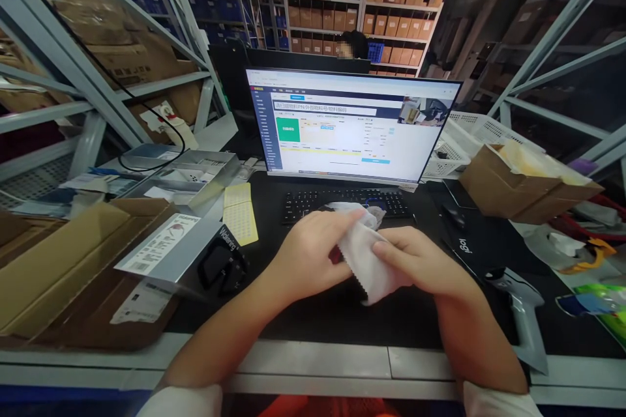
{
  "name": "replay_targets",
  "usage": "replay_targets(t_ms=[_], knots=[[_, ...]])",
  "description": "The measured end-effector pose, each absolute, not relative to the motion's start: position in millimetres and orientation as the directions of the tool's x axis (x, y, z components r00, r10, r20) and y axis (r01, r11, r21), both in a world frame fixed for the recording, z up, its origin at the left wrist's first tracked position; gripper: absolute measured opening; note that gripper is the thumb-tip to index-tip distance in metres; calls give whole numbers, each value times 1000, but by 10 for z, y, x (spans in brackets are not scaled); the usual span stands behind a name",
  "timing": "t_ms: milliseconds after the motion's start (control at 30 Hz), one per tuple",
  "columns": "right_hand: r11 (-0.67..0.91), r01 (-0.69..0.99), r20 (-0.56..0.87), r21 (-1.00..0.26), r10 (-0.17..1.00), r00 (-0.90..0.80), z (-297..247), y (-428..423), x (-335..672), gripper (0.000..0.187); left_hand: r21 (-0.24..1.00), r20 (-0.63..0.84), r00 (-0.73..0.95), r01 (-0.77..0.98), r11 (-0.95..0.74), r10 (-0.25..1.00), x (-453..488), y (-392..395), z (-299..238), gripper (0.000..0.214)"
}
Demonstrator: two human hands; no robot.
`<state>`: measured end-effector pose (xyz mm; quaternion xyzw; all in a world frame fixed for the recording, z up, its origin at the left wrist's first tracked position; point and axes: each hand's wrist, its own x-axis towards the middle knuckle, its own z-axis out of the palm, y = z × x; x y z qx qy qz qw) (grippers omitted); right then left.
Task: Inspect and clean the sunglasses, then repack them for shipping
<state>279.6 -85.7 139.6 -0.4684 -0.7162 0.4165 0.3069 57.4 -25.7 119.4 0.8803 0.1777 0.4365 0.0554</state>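
Held up between both hands, over the black mat point(313, 329) of the bench point(315, 359) and just before the keyboard point(296, 205): a white cloth point(374, 268), thin and soft in look, with a zigzag-cut edge down its left side. Gathered and creased at the top, hanging below in a loose flap. Left grip point(313, 247) curled on the upper part; right grip point(415, 257) clasping the right side, with thumb flat on the fabric. At the top, something translucent point(375, 214); by the left grip, something dark red point(335, 254), too covered to identify.
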Motion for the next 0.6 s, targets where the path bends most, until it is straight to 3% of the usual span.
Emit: replay_targets(t_ms=[200, 433, 600], knots=[[155, 255, 33, -955, 904, -426, 1379, -757, 3029, 42, 321, 800, 425, 291, -901, 423, 431, -165, 1276, 37], [232, 375, 39, -898, 889, -457, 1315, -753, 2785, 45, 194, 762, 572, 246, -950, 304, 635, -263, 1168, 27], [190, 362, -21, -913, 862, -507, 1366, -734, 3031, 46, 224, 804, 492, 270, -936, 334, 582, -216, 1183, 30]])
